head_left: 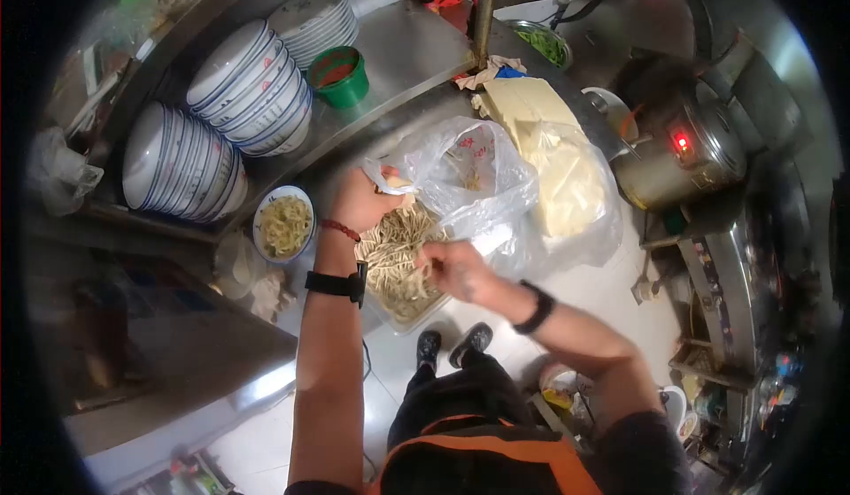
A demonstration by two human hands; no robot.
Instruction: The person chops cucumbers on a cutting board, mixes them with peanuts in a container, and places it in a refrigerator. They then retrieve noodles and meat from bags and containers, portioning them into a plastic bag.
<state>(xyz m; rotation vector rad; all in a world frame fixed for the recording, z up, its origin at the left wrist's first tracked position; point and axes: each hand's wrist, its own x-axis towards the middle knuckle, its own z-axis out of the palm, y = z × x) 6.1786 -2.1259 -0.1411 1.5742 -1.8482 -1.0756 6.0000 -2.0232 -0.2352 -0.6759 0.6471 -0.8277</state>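
Observation:
Long pale noodles (396, 251) fill a shallow, clear-looking container (400, 325) in front of me. My left hand (367, 201) is closed at the container's far left edge, with the rim of a clear plastic bag (478, 163) at its fingers. Some crumbs lie inside that bag, which gapes toward me. Over the right side of the noodles, my right hand (456, 269) pinches a few strands between thumb and fingers. A blue-rimmed bowl (284, 222) of noodles stands left of my left wrist.
Stacked bowls (252, 88), plates (314, 26) and a green tub (339, 77) line the steel shelf. Right of the bag lie pale yellow blocks in plastic (567, 181). A steel cooker (682, 154) with a red light stands at right.

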